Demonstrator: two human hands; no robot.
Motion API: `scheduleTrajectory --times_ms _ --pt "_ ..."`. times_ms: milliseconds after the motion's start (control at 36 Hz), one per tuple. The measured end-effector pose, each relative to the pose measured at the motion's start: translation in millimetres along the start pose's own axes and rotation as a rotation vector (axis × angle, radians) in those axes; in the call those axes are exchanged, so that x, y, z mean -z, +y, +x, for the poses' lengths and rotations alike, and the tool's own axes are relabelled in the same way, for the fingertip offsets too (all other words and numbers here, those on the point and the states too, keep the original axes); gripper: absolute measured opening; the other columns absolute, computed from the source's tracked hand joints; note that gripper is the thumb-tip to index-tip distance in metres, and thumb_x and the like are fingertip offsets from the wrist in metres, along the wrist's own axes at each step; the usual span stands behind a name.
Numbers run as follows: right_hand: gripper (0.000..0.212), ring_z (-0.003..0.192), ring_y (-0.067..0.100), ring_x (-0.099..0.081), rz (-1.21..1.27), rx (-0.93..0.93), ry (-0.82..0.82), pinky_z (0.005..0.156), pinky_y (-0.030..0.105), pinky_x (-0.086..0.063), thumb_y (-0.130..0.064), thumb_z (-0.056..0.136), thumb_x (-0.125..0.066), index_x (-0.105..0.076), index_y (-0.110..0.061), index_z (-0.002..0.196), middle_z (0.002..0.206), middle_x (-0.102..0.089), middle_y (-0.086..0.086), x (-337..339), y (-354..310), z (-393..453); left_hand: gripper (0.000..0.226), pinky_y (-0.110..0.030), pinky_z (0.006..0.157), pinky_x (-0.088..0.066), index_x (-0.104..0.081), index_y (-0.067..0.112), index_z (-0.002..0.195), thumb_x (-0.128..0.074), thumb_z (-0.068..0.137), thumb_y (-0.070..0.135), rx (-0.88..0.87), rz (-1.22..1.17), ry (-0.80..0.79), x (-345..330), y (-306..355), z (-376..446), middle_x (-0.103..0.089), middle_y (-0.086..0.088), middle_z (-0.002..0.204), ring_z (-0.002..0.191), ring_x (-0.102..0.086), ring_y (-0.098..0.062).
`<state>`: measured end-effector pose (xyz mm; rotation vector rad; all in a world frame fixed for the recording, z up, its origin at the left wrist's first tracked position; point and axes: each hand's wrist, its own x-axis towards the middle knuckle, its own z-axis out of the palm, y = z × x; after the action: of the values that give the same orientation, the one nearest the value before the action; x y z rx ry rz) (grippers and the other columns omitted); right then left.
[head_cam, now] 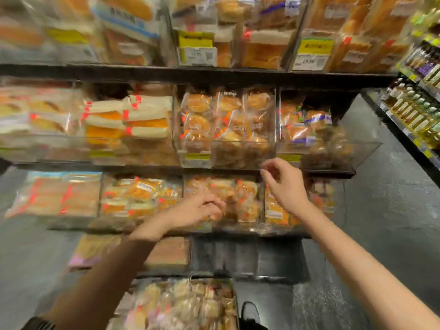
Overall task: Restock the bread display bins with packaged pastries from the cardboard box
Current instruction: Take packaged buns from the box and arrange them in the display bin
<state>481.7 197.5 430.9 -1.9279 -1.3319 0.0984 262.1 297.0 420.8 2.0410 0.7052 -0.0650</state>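
Clear plastic display bins of packaged bread and pastries fill a tiered rack. My left hand (200,210) reaches into a lower bin (238,226), fingers curled over the wrapped pastries (245,198) there; motion blur hides whether it grips one. My right hand (283,182) hovers in front of the middle bin (228,160) of round buns (197,122), fingers loosely curled, holding nothing. Below, near my body, the box of packaged pastries (181,306) shows wrapped buns inside.
More bins of sandwich loaves (133,120) sit to the left, and an upper shelf (190,70) carries yellow price tags. A shelf of oil bottles (414,110) lines the right side. Grey floor (385,210) lies between the racks. A dark shoe (250,313) stands beside the box.
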Motion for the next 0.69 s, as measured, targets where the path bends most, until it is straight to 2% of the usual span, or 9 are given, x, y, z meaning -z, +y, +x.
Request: scheduleTrajectory --times_ms 111,194,250,333,389,444,528,639,694 --pt "0.009 0.077 0.021 -0.061 -0.003 -0.046 -0.142 0.07 0.029 -0.043 -0.008 0.087 -0.064 -0.068 -0.007 0.095 0.086 -0.067 0.005 -63.0 -31.8 -66.8 0.019 -0.015 0.083 -0.046 -0.062 0.023 0.111 -0.051 0.098 0.015 0.104 -0.091 0.018 -21.7 -70.0 -65.6 -0.067 0.004 0.105 0.092 -0.062 -0.002" --pt "0.008 0.077 0.014 -0.057 0.035 -0.092 -0.258 0.068 0.027 -0.043 -0.009 0.088 -0.063 -0.067 -0.011 0.095 0.085 -0.062 -0.003 -109.0 -47.3 -121.9 0.02 -0.024 0.09 -0.046 -0.06 0.027 0.111 -0.049 0.099 0.017 0.192 -0.125 0.057 -46.3 -123.2 -109.0 -0.066 -0.001 0.111 0.1 -0.059 -0.009" --pt "0.011 0.079 0.011 -0.057 0.048 -0.144 -0.335 0.071 0.024 -0.044 -0.009 0.088 -0.064 -0.067 -0.011 0.098 0.088 -0.062 -0.005 -139.1 -52.0 -159.8 0.021 -0.015 0.086 -0.045 -0.062 0.018 0.112 -0.049 0.098 0.01 0.242 -0.181 0.08 -65.6 -154.1 -136.3 -0.063 -0.002 0.108 0.103 -0.058 -0.015" --pt "0.014 0.08 0.009 -0.057 0.023 -0.219 -0.485 0.075 0.026 -0.049 -0.008 0.087 -0.065 -0.067 -0.009 0.101 0.093 -0.063 -0.001 -181.4 -52.9 -214.5 0.022 -0.004 0.075 -0.042 -0.064 0.007 0.115 -0.052 0.096 0.006 0.321 -0.187 0.125 -98.1 -196.8 -173.6 -0.064 -0.004 0.108 0.098 -0.059 -0.004" --pt "0.015 0.08 0.01 -0.057 0.0 -0.283 -0.592 0.077 0.024 -0.048 -0.006 0.086 -0.066 -0.066 -0.008 0.101 0.093 -0.063 -0.001 -205.2 -51.7 -246.0 0.022 -0.004 0.071 -0.041 -0.066 0.003 0.112 -0.054 0.094 0.002 0.357 -0.207 0.182 -120.1 -228.1 -192.6 -0.067 -0.009 0.108 0.089 -0.058 0.006" --pt "0.014 0.082 0.015 -0.06 -0.012 -0.334 -0.675 0.074 0.02 -0.045 -0.004 0.085 -0.066 -0.066 -0.006 0.099 0.09 -0.062 -0.001 -226.8 -48.5 -273.7 0.021 -0.005 0.071 -0.044 -0.065 0.007 0.112 -0.052 0.096 0.004 0.443 -0.255 0.152 -141.9 -259.7 -208.6 -0.066 -0.005 0.111 0.095 -0.059 -0.003" --pt "0.018 0.085 0.022 -0.063 -0.042 -0.389 -0.763 0.072 0.022 -0.041 -0.004 0.085 -0.065 -0.064 -0.004 0.102 0.091 -0.067 0.007 -261.9 -34.4 -307.5 0.016 -0.018 0.078 -0.048 -0.064 0.021 0.103 -0.053 0.097 0.011 0.534 -0.295 0.169 -174.2 -305.1 -227.5 -0.063 0.005 0.107 0.102 -0.059 -0.01" --pt "0.025 0.081 0.023 -0.064 -0.052 -0.466 -0.828 0.076 0.031 -0.049 -0.001 0.082 -0.064 -0.066 -0.007 0.106 0.086 -0.068 0.009 -320.3 -3.7 -351.5 0.021 -0.013 0.089 -0.035 -0.068 0.017 0.109 -0.055 0.096 0.009 0.611 -0.249 0.218 -213.9 -363.0 -242.7 -0.064 0.005 0.112 0.11 -0.051 -0.008" --pt "0.023 0.077 0.021 -0.061 -0.053 -0.501 -0.87 0.066 0.019 -0.043 0.0 0.082 -0.064 -0.065 -0.007 0.104 0.082 -0.066 0.008 -350.1 13.4 -372.7 0.021 -0.013 0.087 -0.034 -0.068 0.02 0.11 -0.055 0.096 0.01 0.627 -0.204 0.224 -230.2 -391.8 -246.7 -0.061 0.009 0.109 0.11 -0.047 -0.005"
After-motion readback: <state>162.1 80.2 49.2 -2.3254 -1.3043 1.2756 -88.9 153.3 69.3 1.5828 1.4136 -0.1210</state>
